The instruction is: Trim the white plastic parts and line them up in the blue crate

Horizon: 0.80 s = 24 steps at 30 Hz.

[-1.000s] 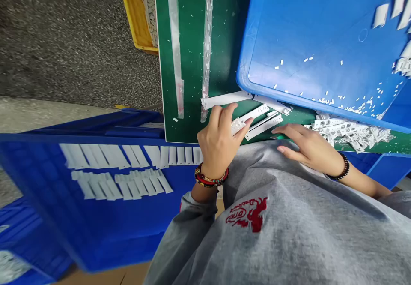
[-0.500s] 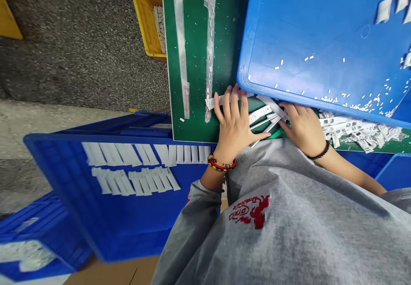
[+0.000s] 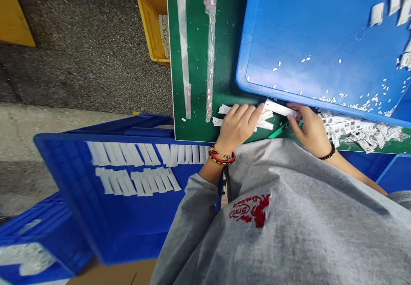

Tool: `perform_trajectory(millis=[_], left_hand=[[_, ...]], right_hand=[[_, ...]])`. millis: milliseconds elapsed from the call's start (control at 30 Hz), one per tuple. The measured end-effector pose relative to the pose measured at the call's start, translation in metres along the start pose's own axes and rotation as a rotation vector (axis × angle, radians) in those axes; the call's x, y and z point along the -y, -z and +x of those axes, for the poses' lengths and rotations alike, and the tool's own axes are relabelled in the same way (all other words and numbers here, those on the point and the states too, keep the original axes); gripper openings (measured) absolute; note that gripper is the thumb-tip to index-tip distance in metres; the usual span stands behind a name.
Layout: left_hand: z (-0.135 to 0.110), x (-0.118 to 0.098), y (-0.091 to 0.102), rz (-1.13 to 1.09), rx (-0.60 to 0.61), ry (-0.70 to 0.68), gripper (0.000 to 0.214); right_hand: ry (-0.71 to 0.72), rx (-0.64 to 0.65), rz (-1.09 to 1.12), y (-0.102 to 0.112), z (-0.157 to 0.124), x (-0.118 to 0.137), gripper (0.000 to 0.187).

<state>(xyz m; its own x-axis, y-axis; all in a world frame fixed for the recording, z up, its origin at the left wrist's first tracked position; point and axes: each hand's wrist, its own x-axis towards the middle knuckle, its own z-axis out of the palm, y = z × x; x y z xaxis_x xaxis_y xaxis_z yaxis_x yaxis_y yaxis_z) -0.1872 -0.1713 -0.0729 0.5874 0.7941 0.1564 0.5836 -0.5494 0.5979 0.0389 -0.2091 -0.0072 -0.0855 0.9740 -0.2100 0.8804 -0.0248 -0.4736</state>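
Observation:
My left hand [image 3: 239, 126] lies with its fingers together over white perforated strips [image 3: 221, 109], which stick out on both sides of it. My right hand [image 3: 310, 126] pinches the end of a flat white strip [image 3: 279, 108] between its fingertips. Just below that strip, a green-handled tool [image 3: 279, 130] lies close to my right palm. Both hands are over a green work mat [image 3: 199, 62], next to a heap of white perforated strips [image 3: 356, 130]. My hands hide parts of the strips beneath them.
A blue tray [image 3: 321, 40] scattered with small white bits overhangs the mat. To the left, a blue crate [image 3: 96, 216] carries rows of white strips. A yellow crate [image 3: 150, 23] stands on the grey floor beyond. My grey sweatshirt fills the bottom.
My left hand has turned, its fingers now pointing right and lying lower on the strips. My right hand has closed onto a white strip. The view has shifted slightly.

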Motion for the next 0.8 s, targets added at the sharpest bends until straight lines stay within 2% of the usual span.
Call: perform_trajectory(millis=[100,233,300,367,433,467,567,633,700,800], left_hand=[[-0.006,0.014,-0.007,-0.012,-0.082,-0.080,0.028],[-0.014,0.018,-0.014,-0.120,-0.061,-0.089,0.024],[-0.021,0.016,-0.017,-0.176,-0.058,-0.093,0.022],[-0.027,0.012,-0.019,-0.219,-0.053,-0.088,0.019],[-0.030,0.008,-0.022,-0.262,-0.040,-0.091,0.018],[-0.029,0.005,-0.024,-0.291,-0.045,-0.107,0.018],[-0.017,-0.004,-0.030,-0.368,-0.131,-0.147,0.017],[-0.005,-0.010,-0.032,-0.349,-0.185,-0.114,0.014],[0.006,-0.014,-0.031,-0.273,-0.207,-0.054,0.012],[0.012,-0.016,-0.029,-0.180,-0.203,-0.006,0.009]], right_hand=[[-0.015,0.006,0.161,0.006,-0.002,0.008,0.023],[0.019,-0.023,0.233,0.024,-0.007,0.029,0.020],[0.049,-0.147,0.251,0.037,-0.010,0.039,0.027],[0.136,-0.339,0.224,0.050,-0.010,0.045,0.031],[0.244,-0.408,0.140,0.058,-0.006,0.049,0.028],[0.293,-0.363,0.109,0.058,-0.002,0.051,0.025],[0.382,-0.060,0.150,0.042,0.013,0.054,0.009],[0.418,0.080,0.235,0.026,0.023,0.053,0.024],[0.427,0.130,0.299,0.012,0.029,0.051,0.043],[0.445,0.103,0.338,0.002,0.028,0.046,0.056]])
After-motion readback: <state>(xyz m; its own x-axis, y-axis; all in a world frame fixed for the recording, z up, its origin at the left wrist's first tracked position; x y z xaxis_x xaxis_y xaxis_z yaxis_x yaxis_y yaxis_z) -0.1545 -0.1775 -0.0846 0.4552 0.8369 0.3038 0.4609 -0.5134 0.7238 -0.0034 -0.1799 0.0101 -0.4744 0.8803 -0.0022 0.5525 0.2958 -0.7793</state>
